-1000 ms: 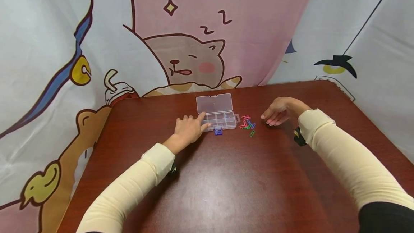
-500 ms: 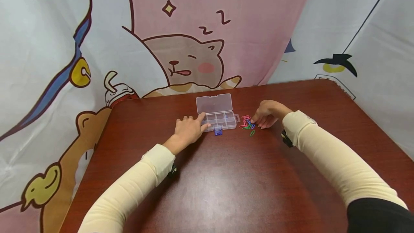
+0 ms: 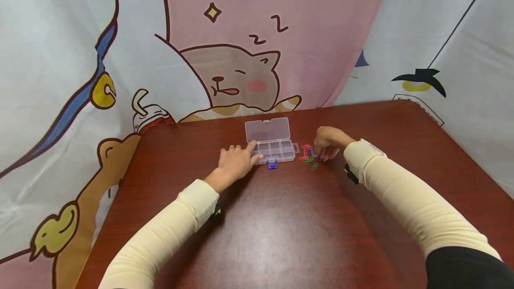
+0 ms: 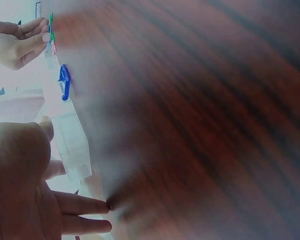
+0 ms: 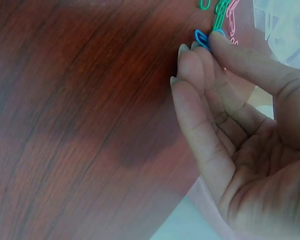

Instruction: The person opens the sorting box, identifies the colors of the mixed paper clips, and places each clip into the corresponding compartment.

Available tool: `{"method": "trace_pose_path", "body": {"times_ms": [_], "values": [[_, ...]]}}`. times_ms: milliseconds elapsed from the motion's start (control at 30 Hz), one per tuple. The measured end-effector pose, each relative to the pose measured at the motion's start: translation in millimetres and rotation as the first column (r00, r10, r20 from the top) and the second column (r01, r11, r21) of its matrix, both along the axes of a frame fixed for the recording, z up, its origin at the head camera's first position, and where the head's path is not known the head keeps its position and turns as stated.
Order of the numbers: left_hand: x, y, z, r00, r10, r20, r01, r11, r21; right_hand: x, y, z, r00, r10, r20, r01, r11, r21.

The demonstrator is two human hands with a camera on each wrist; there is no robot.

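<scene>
My left hand (image 3: 234,164) rests at the left end of a clear plastic compartment box (image 3: 275,157), fingers spread, index finger and thumb touching it. Its lid (image 3: 267,130) stands raised at the back; a blue latch (image 3: 272,165) hangs at the front. To the box's right, my right hand (image 3: 329,143) is down at a small pile of coloured paper clips. Between its thumb and index fingertip it pinches a blue paper clip (image 5: 201,39). Green paper clips (image 5: 221,14) and pink paper clips (image 5: 232,17) lie just beyond those fingertips.
One green paper clip (image 3: 315,167) lies apart, nearer the front. Something small and blue shows in a right-hand compartment of the box. The brown wooden table (image 3: 265,235) runs back to a cartoon-printed cloth (image 3: 321,35).
My right hand has moved left and down onto the paper clips, and its thumb and finger have closed on a blue one. The left hand has stayed at the box.
</scene>
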State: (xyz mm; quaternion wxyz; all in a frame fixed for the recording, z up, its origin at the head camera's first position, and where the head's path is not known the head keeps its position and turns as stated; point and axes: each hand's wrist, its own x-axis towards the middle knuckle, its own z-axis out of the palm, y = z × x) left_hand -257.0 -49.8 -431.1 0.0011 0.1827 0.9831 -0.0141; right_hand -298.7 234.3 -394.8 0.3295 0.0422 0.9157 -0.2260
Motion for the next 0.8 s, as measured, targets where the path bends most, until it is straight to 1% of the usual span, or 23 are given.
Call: {"method": "trace_pose_path", "body": {"times_ms": [133,267,400,533,667,800], "values": [[-0.2,0.7,-1.1,1.000,0.000,-0.001,0.000,1.000,0.002,-1.8,6.7,-3.4,0.999,-0.035,0.025,0.036,0.998,-0.053],[-0.5,0.3,-1.0,1.000,-0.003,-0.001,0.003,1.000,0.005,-6.5,16.5,-4.5,0.992,-0.087,0.093,0.102,0.980,-0.170],[-0.4,-0.1,-0.1,1.000,-0.004,-0.012,0.004,1.000,-0.005,-12.0,24.6,-1.7,0.979,-0.128,0.159,0.169,0.944,-0.283],[-0.5,-0.2,0.2,1.000,-0.005,-0.013,0.005,1.000,-0.008,-15.9,28.1,1.6,0.969,-0.158,0.191,0.220,0.905,-0.365],[-0.6,0.4,0.0,1.000,-0.003,0.004,0.003,1.000,-0.007,-16.9,25.8,5.1,0.961,-0.186,0.206,0.260,0.864,-0.431],[-0.9,1.1,-0.3,1.000,0.003,0.017,-0.002,1.000,-0.013,-17.1,19.6,6.8,0.957,-0.192,0.217,0.277,0.828,-0.488]]}}
